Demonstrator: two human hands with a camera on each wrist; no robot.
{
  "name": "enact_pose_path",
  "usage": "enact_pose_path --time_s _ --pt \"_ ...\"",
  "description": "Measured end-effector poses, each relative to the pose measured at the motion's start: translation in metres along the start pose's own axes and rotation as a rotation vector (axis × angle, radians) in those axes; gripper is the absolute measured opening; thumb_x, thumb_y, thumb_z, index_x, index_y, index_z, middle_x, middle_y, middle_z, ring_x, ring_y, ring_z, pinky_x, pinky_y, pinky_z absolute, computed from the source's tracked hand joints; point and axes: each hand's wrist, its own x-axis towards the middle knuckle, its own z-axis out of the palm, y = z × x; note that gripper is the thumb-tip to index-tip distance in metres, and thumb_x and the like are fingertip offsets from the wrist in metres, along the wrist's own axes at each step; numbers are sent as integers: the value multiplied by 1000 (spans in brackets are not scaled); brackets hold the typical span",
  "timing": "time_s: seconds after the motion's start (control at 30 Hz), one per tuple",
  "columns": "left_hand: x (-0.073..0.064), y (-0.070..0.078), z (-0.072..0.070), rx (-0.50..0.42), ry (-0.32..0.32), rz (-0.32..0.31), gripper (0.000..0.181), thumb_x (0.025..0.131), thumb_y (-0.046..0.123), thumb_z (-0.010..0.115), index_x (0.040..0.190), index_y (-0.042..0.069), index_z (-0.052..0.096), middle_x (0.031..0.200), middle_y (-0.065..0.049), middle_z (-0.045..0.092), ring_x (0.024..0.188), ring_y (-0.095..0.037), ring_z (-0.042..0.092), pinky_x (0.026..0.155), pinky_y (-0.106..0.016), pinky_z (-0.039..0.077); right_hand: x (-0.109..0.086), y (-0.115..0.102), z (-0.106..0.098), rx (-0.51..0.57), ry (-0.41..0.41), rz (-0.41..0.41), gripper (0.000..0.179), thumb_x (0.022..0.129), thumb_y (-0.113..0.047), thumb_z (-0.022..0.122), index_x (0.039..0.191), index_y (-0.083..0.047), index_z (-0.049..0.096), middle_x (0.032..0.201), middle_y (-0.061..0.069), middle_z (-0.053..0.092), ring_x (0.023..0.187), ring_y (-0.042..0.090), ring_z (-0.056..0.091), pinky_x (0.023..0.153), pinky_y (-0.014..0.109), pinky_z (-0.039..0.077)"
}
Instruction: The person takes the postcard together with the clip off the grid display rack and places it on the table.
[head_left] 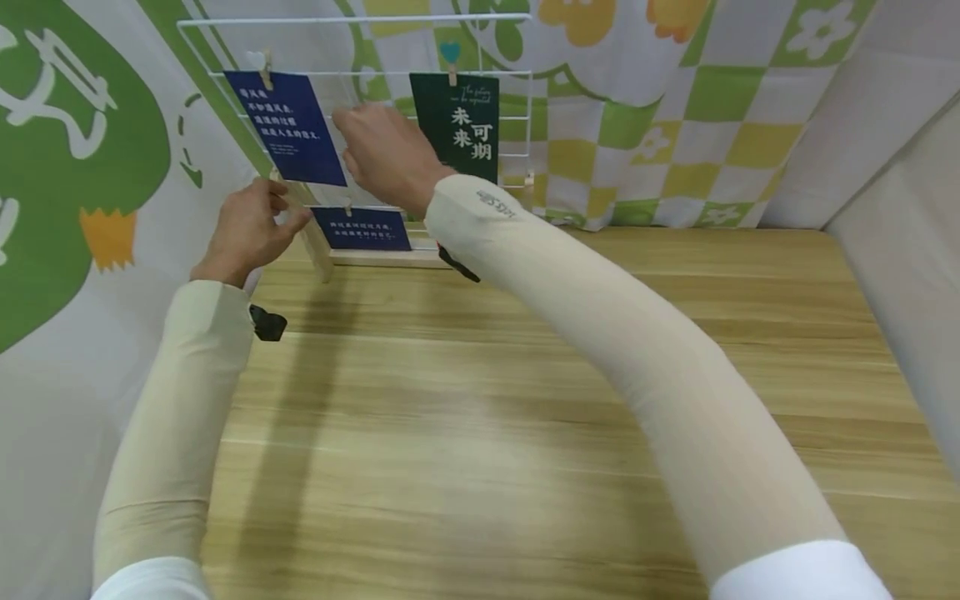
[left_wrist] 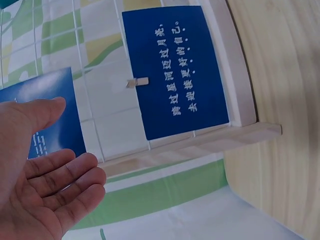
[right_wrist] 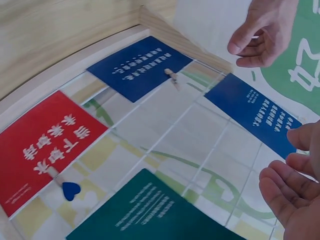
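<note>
A white wire grid rack (head_left: pixel 352 18) on a wooden base holds several clipped cards. My left hand (head_left: pixel 251 225) is by the rack's left side, fingers loosely bent, just below the upper blue card (head_left: pixel 281 133). My right hand (head_left: pixel 390 154) is between that card and the green card (head_left: pixel 435 100); in the right wrist view its thumb and fingers are apart, near the upper blue card's edge. A wooden clip with a pale heart (head_left: pixel 262 67) pins the upper blue card. A lower blue card (left_wrist: pixel 175 110) hangs from a small clip (left_wrist: pixel 137 82).
A red card (right_wrist: pixel 55 135) with a blue heart clip (right_wrist: pixel 71 191) shows in the right wrist view; in the head view my right arm hides it. A teal heart clip (head_left: pixel 450 54) holds the green card. A patterned curtain (head_left: pixel 630 125) stands behind, with the wooden tabletop (head_left: pixel 450 417) in front.
</note>
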Motion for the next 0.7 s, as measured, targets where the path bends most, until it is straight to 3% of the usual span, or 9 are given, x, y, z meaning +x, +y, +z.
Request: enact_pose_path --time_s 0.27,0.5,0.7 --pt "7 -5 -11 30 19 -23 62 100 40 49 134 -12 43 125 -38 55 112 -51 54 94 -61 45 17 -13 -6 24 -6 59 41 105 -26 42 143 -13 46 139 1 57 123 11 56 98 17 47" --pt "17 -7 -27 17 -17 -91 65 100 44 46 138 -9 41 132 -35 53 117 -50 52 95 -60 45 30 -26 -14 39 66 95 41 106 -26 38 146 -17 44 143 -2 53 127 6 52 101 12 42" --pt "22 -2 -34 26 -36 -139 70 101 47 43 142 -8 37 137 -36 48 119 -51 50 93 -61 46 37 -33 -14 -65 67 70 43 107 -18 33 150 -16 38 146 -2 50 131 5 49 104 11 39"
